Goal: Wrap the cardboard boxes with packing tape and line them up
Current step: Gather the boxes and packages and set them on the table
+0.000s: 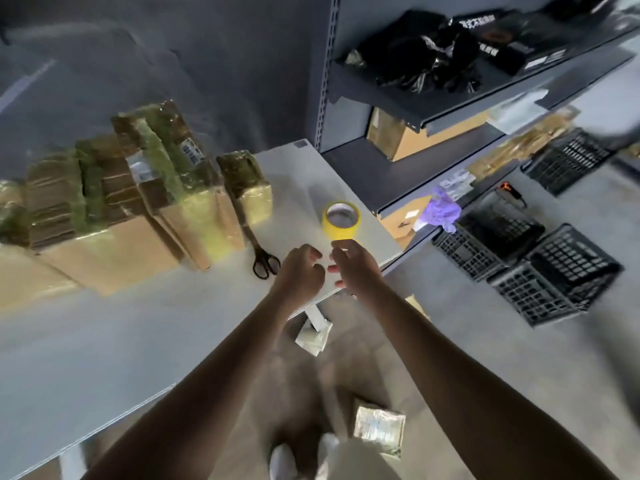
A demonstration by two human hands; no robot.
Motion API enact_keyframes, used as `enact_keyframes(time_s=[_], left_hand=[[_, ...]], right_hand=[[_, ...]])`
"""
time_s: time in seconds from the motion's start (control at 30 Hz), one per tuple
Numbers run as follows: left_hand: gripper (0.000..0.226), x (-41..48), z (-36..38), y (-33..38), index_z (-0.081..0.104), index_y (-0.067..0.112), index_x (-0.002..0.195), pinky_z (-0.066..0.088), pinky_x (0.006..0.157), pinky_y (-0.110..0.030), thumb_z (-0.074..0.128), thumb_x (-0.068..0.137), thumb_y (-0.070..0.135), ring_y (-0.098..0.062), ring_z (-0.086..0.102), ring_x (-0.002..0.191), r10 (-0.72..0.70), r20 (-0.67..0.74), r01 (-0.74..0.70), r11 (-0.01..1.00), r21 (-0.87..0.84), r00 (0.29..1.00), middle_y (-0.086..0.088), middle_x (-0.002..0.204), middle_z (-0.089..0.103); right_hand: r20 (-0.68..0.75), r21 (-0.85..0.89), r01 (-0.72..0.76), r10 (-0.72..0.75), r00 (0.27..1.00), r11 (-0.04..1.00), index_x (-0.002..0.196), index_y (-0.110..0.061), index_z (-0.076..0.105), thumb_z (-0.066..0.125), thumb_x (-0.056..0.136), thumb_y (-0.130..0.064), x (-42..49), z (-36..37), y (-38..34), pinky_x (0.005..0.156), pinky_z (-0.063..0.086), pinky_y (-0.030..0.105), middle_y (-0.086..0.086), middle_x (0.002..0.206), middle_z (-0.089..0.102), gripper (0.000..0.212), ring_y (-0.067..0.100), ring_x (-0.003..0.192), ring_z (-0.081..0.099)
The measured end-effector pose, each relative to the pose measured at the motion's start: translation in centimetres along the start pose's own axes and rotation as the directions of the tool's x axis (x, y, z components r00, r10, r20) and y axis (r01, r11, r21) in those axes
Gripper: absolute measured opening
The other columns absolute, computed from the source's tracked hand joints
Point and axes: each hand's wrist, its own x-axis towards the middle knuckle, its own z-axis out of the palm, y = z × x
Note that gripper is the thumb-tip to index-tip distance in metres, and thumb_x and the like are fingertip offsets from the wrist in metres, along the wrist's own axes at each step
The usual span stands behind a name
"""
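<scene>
Left hand: I see the left hand (300, 269) above the table's right end. Its fingers are loosely curled and the thumb is turned toward the other hand. I can make out nothing in it.
Right hand: the right hand (354, 265) reaches forward, with its fingertips at the near edge of the tape roll. A bit of yellow shows at the fingertips, but the blur keeps me from telling whether they pinch it or only touch it.
Hands together: side by side, with a narrow gap between them.
Tape roll: the yellow tape roll (341, 220) lies flat on the table with its hole facing up. It is just beyond the hands and near the table's right edge.
Cardboard boxes: a row of cardboard boxes (156, 188) stands along the far side of the table, left of the roll. They are packed against one another and glossy with tape, and I read them as wrapped.
Small box: a smaller wrapped box (247, 185) stands at the right end of that row, just beside it.
Scissors: black-handled scissors (265, 263) lie on the table between the row and the left hand, handles toward me.
Table: a white table (104, 341) with a pale leg under its right end.
Shelving: a grey metal shelf unit (398, 168) stands right of the table, holding black bags (433, 57) up top and a brown carton (398, 136) below.
Floor: black crates (554, 271) lie by the shelving, and a taped packet (379, 429) lies near my feet.
</scene>
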Motion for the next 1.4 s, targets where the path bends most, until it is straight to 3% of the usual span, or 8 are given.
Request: enact_keyframes(time_s=[0.13, 0.27, 0.4, 0.6, 0.8, 1.1, 1.23, 1.4], left_hand=[[0.032, -1.1, 2.7, 0.6, 0.059, 0.005, 0.116, 0.042, 0.096, -0.029, 0.045, 0.087, 0.003, -0.025, 0.054, 0.116, 0.007, 0.052, -0.005, 0.999, -0.04, 0.999, -0.011, 0.122, 0.061], [0.027, -1.7, 5.2, 1.2, 0.06, 0.004, 0.111, 0.041, 0.087, -0.028, 0.049, 0.087, 0.005, -0.025, 0.055, 0.111, 0.017, 0.11, -0.01, 0.998, -0.063, 0.994, -0.01, 0.117, 0.062], [0.023, -1.7, 8.7, 2.2, 0.061, 0.003, 0.105, 0.042, 0.083, -0.029, 0.048, 0.085, 0.003, -0.029, 0.057, 0.107, 0.022, 0.166, -0.012, 0.998, -0.059, 0.986, -0.011, 0.111, 0.065], [0.019, -2.4, 15.3, 3.7, 0.062, 0.006, 0.102, 0.043, 0.087, -0.029, 0.05, 0.088, 0.005, -0.027, 0.059, 0.105, 0.003, 0.258, 0.009, 0.999, -0.045, 0.966, -0.011, 0.111, 0.066], [0.015, -2.5, 22.5, 4.6, 0.061, 0.009, 0.099, 0.038, 0.077, -0.023, 0.051, 0.088, 0.007, -0.026, 0.058, 0.102, -0.058, 0.265, 0.057, 0.998, 0.014, 0.962, -0.011, 0.109, 0.066], [0.016, -1.7, 37.5, 3.1, 0.06, 0.019, 0.091, 0.055, 0.084, -0.045, 0.049, 0.09, 0.008, -0.027, 0.064, 0.096, -0.265, 0.241, 0.283, 0.958, -0.043, 0.934, -0.007, 0.101, 0.066], [0.016, 0.9, 45.1, -0.4, 0.06, 0.018, 0.093, 0.056, 0.08, -0.04, 0.049, 0.092, 0.007, -0.02, 0.063, 0.088, -0.348, 0.292, 0.392, 0.914, -0.106, 0.891, -0.002, 0.091, 0.063], [0.014, 6.6, 56.2, -8.6, 0.058, 0.011, 0.099, 0.053, 0.068, -0.028, 0.048, 0.094, 0.002, -0.019, 0.06, 0.091, -0.455, 0.37, 0.542, 0.822, -0.177, 0.81, -0.009, 0.104, 0.058]], right_hand=[[-0.033, -0.021, -0.056, 0.055, 0.998, 0.998, 0.123, -0.017, 0.055, 0.041, 0.099, -0.026, -1.7, -1.8, 2.8, 0.079, 0.058, 0.048, 0.008, 0.109, 0.066, 0.028, 0.023, 0.089, 0.07], [-0.063, 0.004, -0.138, 0.138, 0.988, 0.99, 0.116, -0.022, 0.055, 0.042, 0.097, -0.028, -3.1, -3.4, 5.6, 0.077, 0.057, 0.052, -0.001, 0.089, 0.064, 0.023, 0.03, 0.087, 0.069], [-0.11, 0.005, -0.183, 0.183, 0.977, 0.983, 0.119, -0.014, 0.058, 0.04, 0.099, -0.026, -4.7, -5.5, 9.1, 0.073, 0.059, 0.048, 0.005, 0.091, 0.065, 0.029, 0.024, 0.085, 0.068], [-0.166, 0.103, -0.26, 0.274, 0.947, 0.96, 0.083, -0.032, 0.056, 0.04, 0.098, -0.018, -6.2, -9.2, 15.3, 0.071, 0.058, 0.05, -0.003, 0.079, 0.062, 0.026, 0.005, 0.073, 0.065], [-0.111, 0.156, -0.308, 0.327, 0.939, 0.938, 0.105, -0.027, 0.055, 0.042, 0.099, -0.021, -6.0, -12.7, 21.9, 0.074, 0.059, 0.049, 0.008, 0.1, 0.066, 0.015, 0.022, 0.085, 0.069], [0.017, 0.125, -0.399, 0.4, 0.916, 0.908, 0.118, -0.014, 0.059, 0.047, 0.097, -0.019, -1.6, -18.0, 37.2, 0.086, 0.053, 0.052, 0.014, 0.113, 0.066, 0.025, 0.03, 0.1, 0.066], [-0.002, 0.095, -0.458, 0.46, 0.888, 0.884, 0.122, -0.011, 0.06, 0.046, 0.095, -0.016, 2.5, -18.0, 45.7, 0.089, 0.05, 0.046, 0.018, 0.118, 0.065, 0.03, 0.034, 0.108, 0.062], [-0.065, -0.098, -0.455, 0.451, 0.89, 0.885, 0.123, -0.012, 0.059, 0.046, 0.097, -0.021, 8.2, -14.9, 58.4, 0.087, 0.045, 0.033, 0.014, 0.122, 0.064, 0.031, 0.032, 0.111, 0.059]])
